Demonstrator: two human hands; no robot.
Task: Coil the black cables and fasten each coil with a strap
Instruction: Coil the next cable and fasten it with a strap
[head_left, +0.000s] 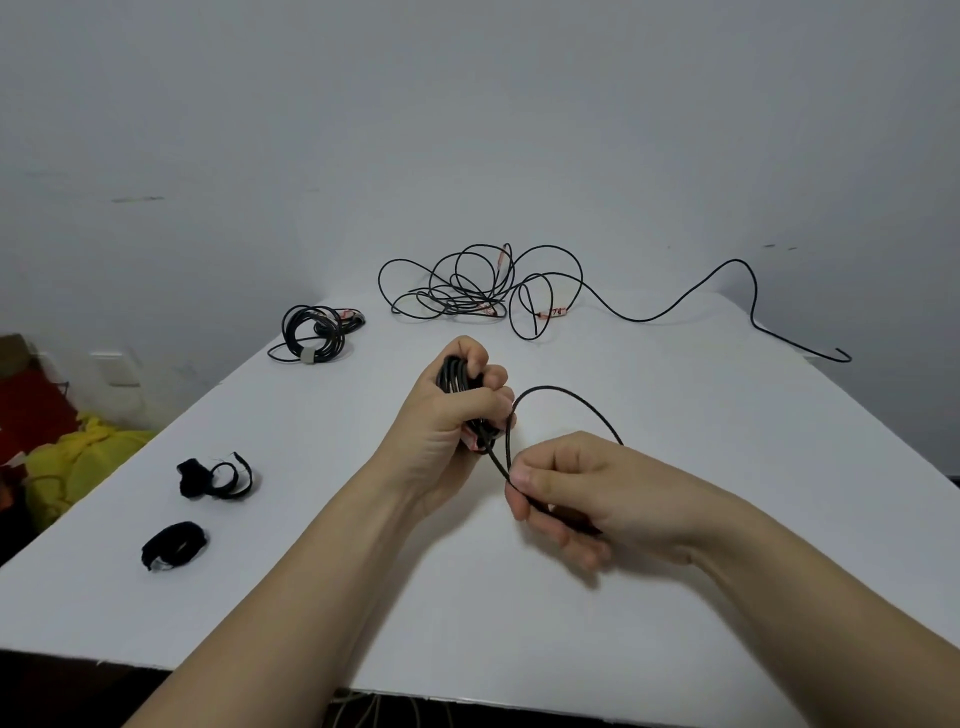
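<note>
— Black cable coil (453, 375): where is it?
— Bunched in the left hand (436, 421), fingers clenched round the loops, above the white table (311, 597).
— And the free length (563, 394)?
— It arcs over to the right hand (587, 493), pinched between thumb and forefinger, its tail running under the other curled fingers.

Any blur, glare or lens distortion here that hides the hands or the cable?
Head view: soft even light, no glare; faint shadow under the right hand pinching the cable, lower fingers slightly blurred; left hand and coil read sharp; wide-angle lens splays the table edges.
</note>
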